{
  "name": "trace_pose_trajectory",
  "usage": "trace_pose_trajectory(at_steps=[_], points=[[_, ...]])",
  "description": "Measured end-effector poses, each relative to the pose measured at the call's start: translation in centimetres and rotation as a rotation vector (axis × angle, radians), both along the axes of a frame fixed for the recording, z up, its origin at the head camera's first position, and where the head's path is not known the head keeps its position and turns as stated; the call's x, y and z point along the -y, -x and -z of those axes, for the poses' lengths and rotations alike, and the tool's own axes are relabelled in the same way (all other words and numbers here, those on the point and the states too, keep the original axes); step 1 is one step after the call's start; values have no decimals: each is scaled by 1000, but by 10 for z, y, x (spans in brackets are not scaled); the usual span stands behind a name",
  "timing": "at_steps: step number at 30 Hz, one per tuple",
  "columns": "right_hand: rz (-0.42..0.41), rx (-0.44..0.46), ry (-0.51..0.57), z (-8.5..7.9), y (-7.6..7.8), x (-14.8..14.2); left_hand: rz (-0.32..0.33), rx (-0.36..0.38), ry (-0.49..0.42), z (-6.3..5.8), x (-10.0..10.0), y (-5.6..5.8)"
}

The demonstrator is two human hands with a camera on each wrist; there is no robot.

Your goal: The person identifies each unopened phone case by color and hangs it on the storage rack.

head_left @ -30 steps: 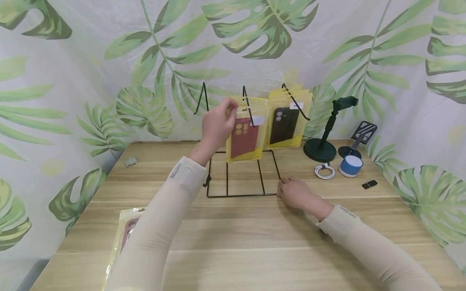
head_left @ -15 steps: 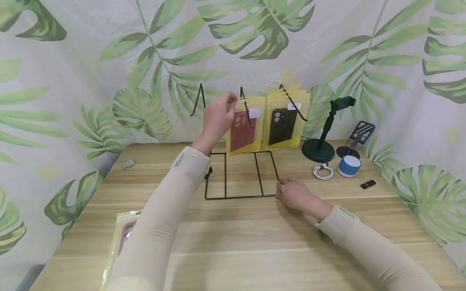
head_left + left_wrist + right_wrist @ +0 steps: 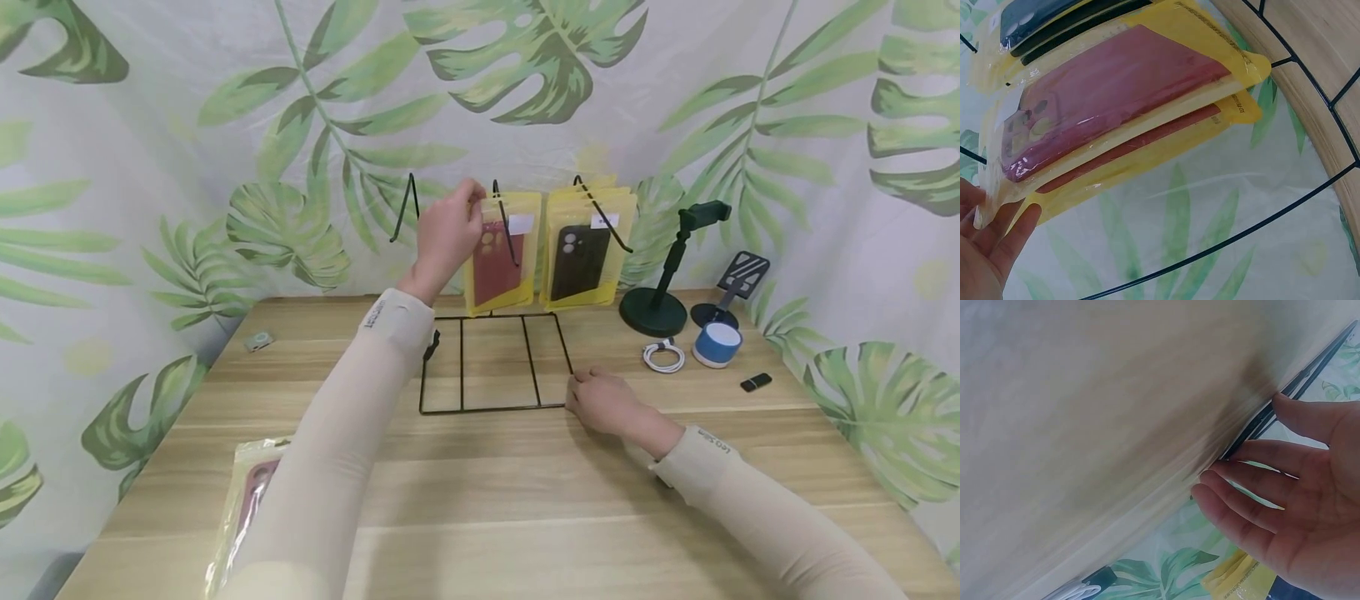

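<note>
My left hand (image 3: 448, 237) pinches the upper left corner of a yellow-edged clear pouch holding a red phone case (image 3: 495, 279). The pouch hangs on the middle hook of a black wire display rack (image 3: 480, 409). In the left wrist view, thumb and fingers are at the corner of the red case's pouch (image 3: 1116, 100), and a second red-case pouch (image 3: 1141, 150) hangs behind it. On the table, my right hand (image 3: 603, 402) grips the rack's front right corner; in the right wrist view the black wire (image 3: 1250, 431) runs between thumb and fingers.
Several dark phone case pouches (image 3: 581, 258) hang on the right hook; the left hook (image 3: 405, 208) is bare. Another red-case pouch (image 3: 243, 500) lies left, partly under my sleeve. Phone stands (image 3: 654, 310), a white cable (image 3: 663, 357) and a blue-white cylinder (image 3: 717, 345) stand right.
My left hand has pushed the red phone case pouch up and back along the middle hook, and it now hangs farther in. The right hand keeps its hold on the rack.
</note>
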State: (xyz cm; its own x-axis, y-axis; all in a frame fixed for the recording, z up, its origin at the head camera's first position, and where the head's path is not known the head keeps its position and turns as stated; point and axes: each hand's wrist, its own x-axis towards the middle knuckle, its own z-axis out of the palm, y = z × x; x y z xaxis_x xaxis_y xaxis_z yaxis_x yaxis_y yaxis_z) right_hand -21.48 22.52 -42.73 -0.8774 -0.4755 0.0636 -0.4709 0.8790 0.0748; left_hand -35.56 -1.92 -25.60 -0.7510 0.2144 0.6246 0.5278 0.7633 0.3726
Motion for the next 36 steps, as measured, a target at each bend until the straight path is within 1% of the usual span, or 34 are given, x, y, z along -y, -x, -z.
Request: trace_pose_trajectory(at_steps=[6,9,12,14,18,20,23,25,27,30,33,36], points=[[-7,0,-15,0,-4,3,-13,2,14,1,2,2],[-7,3,-29,-1,-5,3,-36,-11,26,4,5,1],[-3,5,-39,-1,-4,4,-60,-10,12,10,11,-1],[2,6,-36,0,-4,3,-71,2,-8,14,16,-3],[-1,4,-20,1,-2,2,-66,24,-35,22,29,-11],[-12,-3,-23,0,-2,1,-50,20,-21,27,35,-17],[-77,-54,-108,0,-1,-1,-25,4,18,33,44,-28],[-99,-77,-147,0,-1,-2,-12,-11,47,38,50,-36],[-116,-96,-181,0,0,-3,1,-17,77,43,56,-47],[-94,-80,-170,-1,0,-2,21,-16,133,53,67,-64],[-105,-69,-189,-1,0,-1,69,-12,171,63,82,-82],[-128,-76,-212,-1,1,0,116,26,188,72,101,-95]])
